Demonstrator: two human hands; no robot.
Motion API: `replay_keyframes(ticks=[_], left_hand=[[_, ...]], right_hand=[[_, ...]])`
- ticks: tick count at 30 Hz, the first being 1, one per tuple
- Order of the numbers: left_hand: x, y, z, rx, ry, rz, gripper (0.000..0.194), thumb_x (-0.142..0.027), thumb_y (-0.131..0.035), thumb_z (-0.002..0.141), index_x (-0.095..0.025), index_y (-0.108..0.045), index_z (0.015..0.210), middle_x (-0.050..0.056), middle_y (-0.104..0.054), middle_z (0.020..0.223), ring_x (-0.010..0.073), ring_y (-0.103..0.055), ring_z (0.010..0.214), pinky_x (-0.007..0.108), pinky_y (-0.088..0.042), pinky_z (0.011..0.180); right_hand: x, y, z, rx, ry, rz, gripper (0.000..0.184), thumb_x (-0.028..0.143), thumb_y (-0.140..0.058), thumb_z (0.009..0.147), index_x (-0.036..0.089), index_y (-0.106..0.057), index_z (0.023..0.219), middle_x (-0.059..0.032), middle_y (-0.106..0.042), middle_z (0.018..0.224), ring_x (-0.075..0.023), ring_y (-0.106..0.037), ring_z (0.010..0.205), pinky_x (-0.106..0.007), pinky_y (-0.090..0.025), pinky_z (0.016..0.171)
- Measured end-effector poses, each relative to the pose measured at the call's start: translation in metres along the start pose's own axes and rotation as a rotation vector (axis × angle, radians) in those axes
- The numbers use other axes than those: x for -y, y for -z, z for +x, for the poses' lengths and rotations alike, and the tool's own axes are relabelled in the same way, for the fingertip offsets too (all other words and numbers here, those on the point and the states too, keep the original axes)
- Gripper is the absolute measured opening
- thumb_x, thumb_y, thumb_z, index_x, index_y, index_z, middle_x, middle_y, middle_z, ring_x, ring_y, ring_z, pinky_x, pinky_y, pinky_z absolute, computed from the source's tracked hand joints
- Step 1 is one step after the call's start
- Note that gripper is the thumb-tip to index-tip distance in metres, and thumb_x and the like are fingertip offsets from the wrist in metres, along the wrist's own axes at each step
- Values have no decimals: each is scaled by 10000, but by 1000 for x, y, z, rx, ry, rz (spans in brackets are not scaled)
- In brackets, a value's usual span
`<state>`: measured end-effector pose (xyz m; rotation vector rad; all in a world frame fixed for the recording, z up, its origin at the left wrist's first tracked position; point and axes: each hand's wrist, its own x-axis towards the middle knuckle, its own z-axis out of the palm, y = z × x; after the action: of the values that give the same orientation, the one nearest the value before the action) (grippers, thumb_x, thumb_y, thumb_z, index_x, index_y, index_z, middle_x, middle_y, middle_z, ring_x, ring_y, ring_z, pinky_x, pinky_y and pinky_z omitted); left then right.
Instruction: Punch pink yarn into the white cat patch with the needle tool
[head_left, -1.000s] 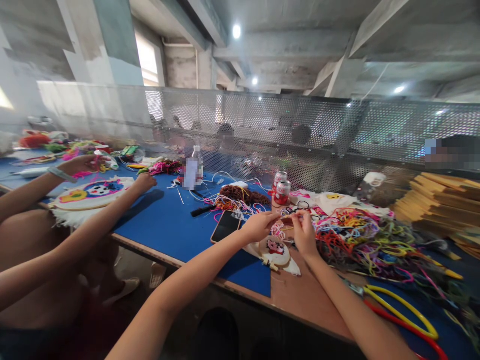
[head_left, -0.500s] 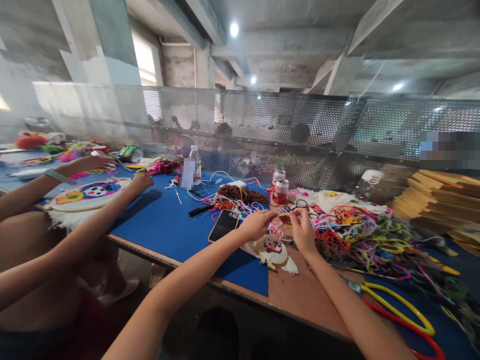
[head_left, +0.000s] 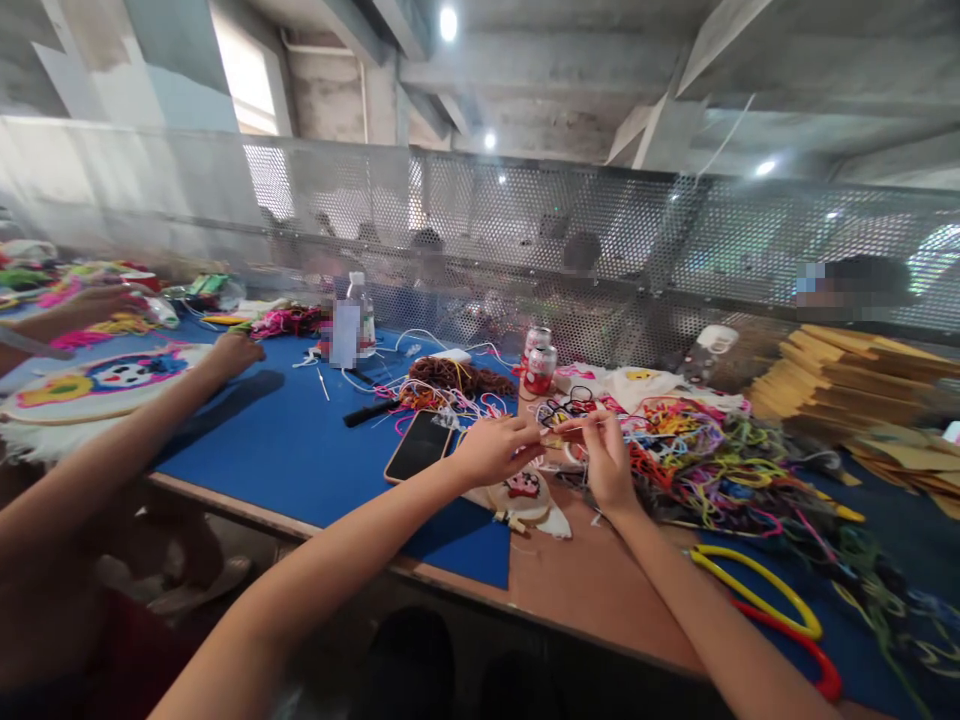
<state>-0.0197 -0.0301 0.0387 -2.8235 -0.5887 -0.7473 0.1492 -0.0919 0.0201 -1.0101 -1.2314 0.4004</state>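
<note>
Above the table, my left hand [head_left: 499, 447] and my right hand [head_left: 606, 455] are close together with fingertips pinched. Something thin, perhaps thread, spans the small gap between them, too fine to name surely. Just below lies a small embroidery hoop [head_left: 534, 512] with white cloth and a dark, red and pink stitched figure, partly behind my left hand. Left of that hand rests a phone [head_left: 418, 447] with a dark screen. A big tangle of coloured yarn [head_left: 694, 450] lies to the right of my right hand.
Scissors [head_left: 757, 580] with yellow and red handles lie at right front. Drink cans [head_left: 540, 368], brown yarn [head_left: 457, 378] and a bottle [head_left: 361, 310] stand or lie farther back. Stacked yellow-brown envelopes [head_left: 847, 375] are at right. A co-worker's hand [head_left: 234, 355] is beside a larger hoop [head_left: 112, 385].
The view has shifted, so the table things appear farther left. My hands remain close together, fingers pinched, slightly farther apart. The co-worker's far hand is farther left in the picture.
</note>
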Motion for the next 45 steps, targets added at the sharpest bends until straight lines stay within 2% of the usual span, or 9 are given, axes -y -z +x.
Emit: replay_keyframes(ticks=[6,12,16,21,26,29,33,39,45], left_hand=[[0,-5,1,-174,-66,16,287,-356,-392,910,-214,-641,904,21,-603,789,111,-575,748,211,-419,652],[0,-8,2,-209,-65,8,275,-368,-421,897,-222,-655,908,14,-602,794,105,-566,691,210,-418,605],[2,-10,2,-246,-59,-11,214,-336,-466,882,-230,-651,898,7,-597,796,110,-561,736,209,-416,641],[5,-13,1,-222,-46,-7,181,-278,-464,884,-192,-623,874,12,-586,800,99,-546,708,188,-377,566],[5,-13,0,-193,-38,12,222,-243,-384,914,-180,-595,882,11,-571,757,93,-529,648,192,-311,484],[3,-9,1,-184,-38,47,237,-280,-371,920,-175,-579,876,15,-571,749,101,-541,655,200,-323,495],[-1,-2,1,-175,-59,103,320,-424,-365,905,-169,-557,888,28,-574,768,123,-557,674,217,-363,533],[-3,4,0,-131,-90,132,259,-324,-328,914,-166,-534,920,36,-578,786,136,-564,713,228,-392,574],[-4,2,1,-176,-104,183,260,-308,-316,923,-173,-537,938,31,-592,762,136,-577,721,227,-396,577]], right_hand=[[6,-3,-9,65,-88,64,171,421,-446,870,259,-402,840,-48,-660,794,-217,-656,719,-390,-552,640],[7,-4,-13,65,-70,91,160,403,-447,874,256,-396,838,-43,-662,805,-217,-660,747,-401,-558,667],[10,-5,-13,79,-42,84,145,390,-435,884,256,-394,848,-35,-663,797,-212,-661,740,-399,-555,678],[11,-4,-15,84,-30,76,128,377,-423,896,257,-404,857,-26,-662,807,-196,-654,726,-381,-552,666],[11,-2,-20,115,60,-71,124,355,-434,899,237,-466,877,-34,-646,863,-180,-637,750,-360,-531,692],[11,-1,-21,122,90,-105,129,349,-415,908,233,-469,888,-39,-638,879,-176,-629,772,-349,-526,695],[9,0,-20,129,122,-169,136,349,-412,908,231,-477,889,-36,-631,851,-175,-624,767,-335,-519,684],[5,0,-20,130,115,-175,137,357,-404,908,236,-465,891,-39,-634,844,-181,-628,755,-346,-516,683],[4,1,-21,108,126,-201,115,360,-415,901,246,-433,891,-50,-654,859,-191,-640,734,-358,-520,668]])
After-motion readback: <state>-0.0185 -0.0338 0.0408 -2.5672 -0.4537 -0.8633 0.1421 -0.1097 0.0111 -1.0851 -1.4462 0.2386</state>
